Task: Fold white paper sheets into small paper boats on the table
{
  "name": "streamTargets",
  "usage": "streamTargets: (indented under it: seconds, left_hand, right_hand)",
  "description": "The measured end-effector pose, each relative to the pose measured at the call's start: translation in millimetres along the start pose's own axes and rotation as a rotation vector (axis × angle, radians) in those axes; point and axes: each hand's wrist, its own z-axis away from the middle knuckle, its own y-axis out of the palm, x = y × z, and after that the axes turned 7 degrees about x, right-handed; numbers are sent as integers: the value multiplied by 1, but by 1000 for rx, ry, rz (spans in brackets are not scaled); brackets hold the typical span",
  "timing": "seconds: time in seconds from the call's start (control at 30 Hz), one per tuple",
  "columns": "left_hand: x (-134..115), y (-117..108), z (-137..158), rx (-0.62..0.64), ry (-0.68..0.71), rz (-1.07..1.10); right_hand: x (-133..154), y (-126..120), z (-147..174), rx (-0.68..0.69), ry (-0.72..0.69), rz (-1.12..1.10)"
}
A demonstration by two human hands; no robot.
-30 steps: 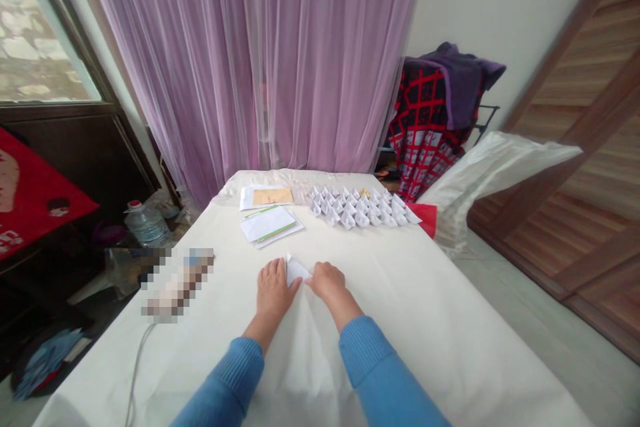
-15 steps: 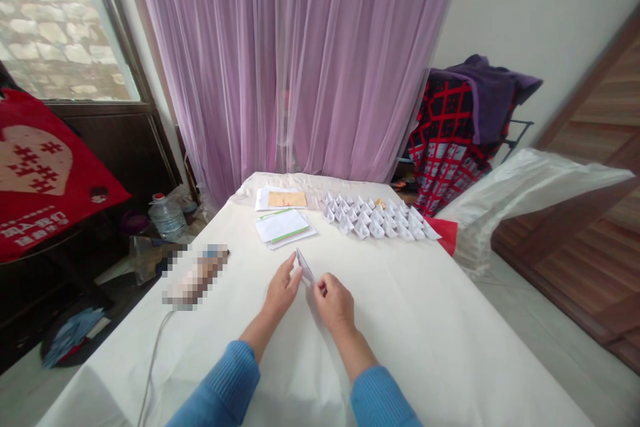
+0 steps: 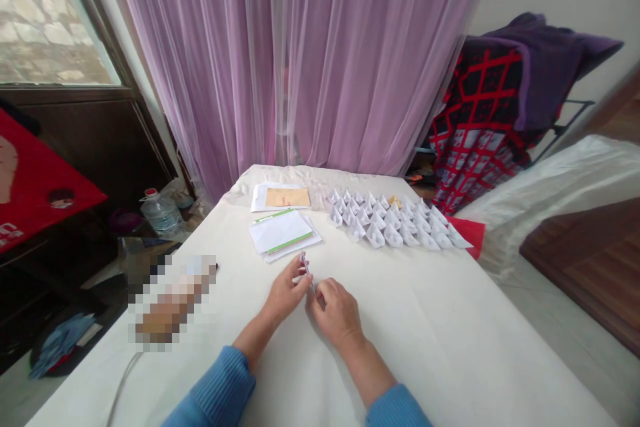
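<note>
A small folded piece of paper, seen nearly edge-on, stands between my two hands above the white tablecloth. My left hand pinches it from the left, thumb on the near side and fingers behind. At its lower right end, the curled fingers of my right hand grip the same paper. Just beyond my hands lies a stack of white paper sheets with green strips along two edges. Rows of white folded paper boats stand to the right of the stack, with one yellow piece among them.
Behind the stack, a tan envelope rests on white paper. A pixelated object with a grey cable lies on the left of the tablecloth. Right of the boats are a red sheet and clear plastic.
The folded paper has turned from showing a slanted face to nearly edge-on, and looks flatter. My hands have closed in on it. The camera view has shifted slightly.
</note>
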Motion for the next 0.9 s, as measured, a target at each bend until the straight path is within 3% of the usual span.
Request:
streamTargets:
  seconds: [0.3,0.57,0.9]
  left_hand:
    - [12,2,-4,67,-23,66]
    - [2,-3,4,152,23,-1]
    - [6,-1,2,149,111,-180]
  right_hand:
    - [-16,0,-10,61,86,-465]
    - [-17,-2,-15,57,179,-540]
    - [-18,-2,-17,5,149,-492]
